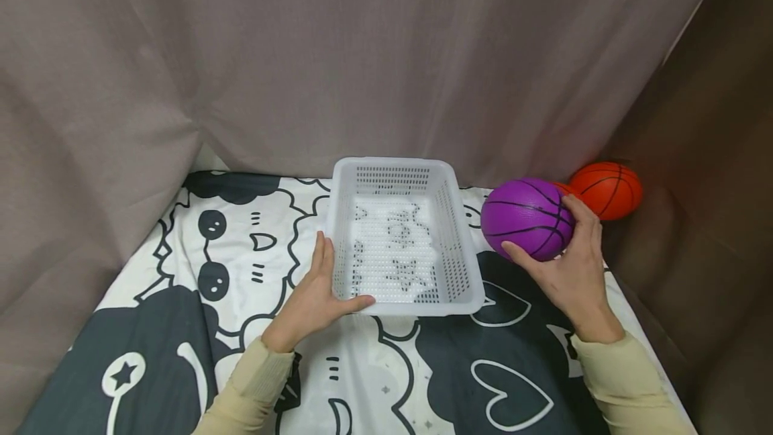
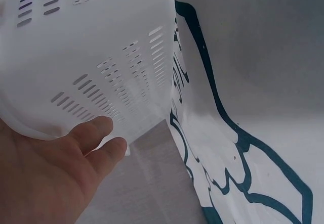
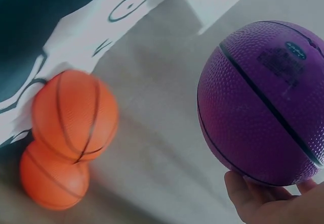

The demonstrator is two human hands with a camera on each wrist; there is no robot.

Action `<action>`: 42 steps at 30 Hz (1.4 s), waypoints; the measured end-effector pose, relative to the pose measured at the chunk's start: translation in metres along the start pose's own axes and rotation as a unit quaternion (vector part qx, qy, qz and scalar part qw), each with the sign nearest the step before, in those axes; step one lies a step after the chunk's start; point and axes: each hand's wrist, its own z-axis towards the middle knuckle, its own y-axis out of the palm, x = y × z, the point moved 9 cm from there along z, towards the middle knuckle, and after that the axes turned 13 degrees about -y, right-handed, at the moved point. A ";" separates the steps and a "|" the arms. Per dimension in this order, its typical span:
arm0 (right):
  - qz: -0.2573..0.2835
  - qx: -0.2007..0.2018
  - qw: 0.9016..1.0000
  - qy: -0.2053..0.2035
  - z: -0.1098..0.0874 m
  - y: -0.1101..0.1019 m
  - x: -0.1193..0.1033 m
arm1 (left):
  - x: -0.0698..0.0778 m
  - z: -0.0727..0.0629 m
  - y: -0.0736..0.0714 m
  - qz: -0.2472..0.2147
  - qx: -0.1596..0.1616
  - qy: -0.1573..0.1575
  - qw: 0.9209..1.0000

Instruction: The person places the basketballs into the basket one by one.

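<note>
A white plastic basket [image 1: 398, 240] with slotted walls stands on the patterned cloth in the head view. My left hand [image 1: 317, 294] holds its near left corner, thumb along the near rim and fingers against the outer left wall. In the left wrist view, fingertips [image 2: 104, 148] touch that slotted wall [image 2: 81, 57]. To the right of the basket, my right hand [image 1: 570, 267] grips a purple basketball [image 1: 525, 217], thumb on the near side and fingers on the right. The right wrist view shows the purple basketball [image 3: 263, 102] with fingers under its lower edge.
Two orange basketballs [image 3: 76, 115] touch each other behind and right of the purple one; in the head view one orange basketball [image 1: 610, 190] mostly hides the other. A black-and-white cartoon cloth [image 1: 338, 354] covers the surface. Grey-brown curtains [image 1: 362, 52] hang behind and at both sides.
</note>
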 end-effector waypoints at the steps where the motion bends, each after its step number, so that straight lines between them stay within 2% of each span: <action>1: 0.005 -0.003 1.000 -0.007 0.001 0.002 -0.004 | 0.000 0.000 0.000 0.000 -0.001 -0.001 1.000; 11: 0.042 -0.028 0.993 -0.108 0.005 0.026 -0.049 | 0.000 0.001 0.001 -0.003 -0.002 -0.007 1.000; 25: 0.056 -0.095 0.981 -0.161 -0.003 0.065 -0.078 | 0.002 0.000 0.001 0.001 -0.016 -0.014 1.000; 33: 0.058 -0.179 0.972 -0.141 -0.016 0.101 -0.082 | 0.001 0.000 0.000 0.001 -0.013 -0.019 1.000; 42: 0.056 -0.230 0.964 -0.122 -0.027 0.126 -0.075 | 0.000 -0.001 0.001 -0.005 -0.013 -0.021 1.000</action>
